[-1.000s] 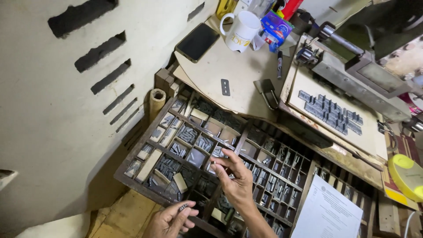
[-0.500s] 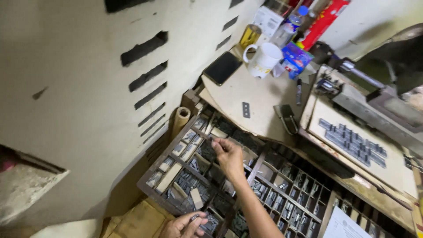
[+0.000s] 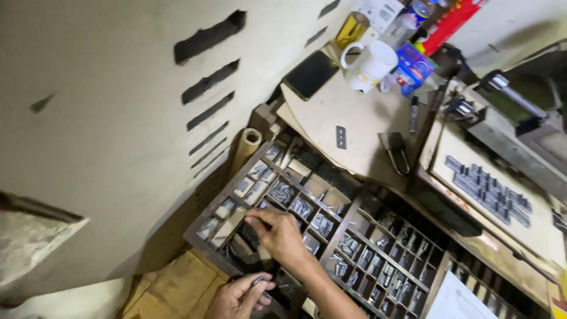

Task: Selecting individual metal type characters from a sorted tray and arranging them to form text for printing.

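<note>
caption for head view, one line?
Right hand reaches into a type case; left hand holds a small metal piece.

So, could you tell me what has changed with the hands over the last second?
The right hand has moved across the type case from its middle compartments to those near the left end, fingers reaching down into one. The left hand still holds small metal type pieces at the case's near edge. Mug and phone unmoved.
</note>
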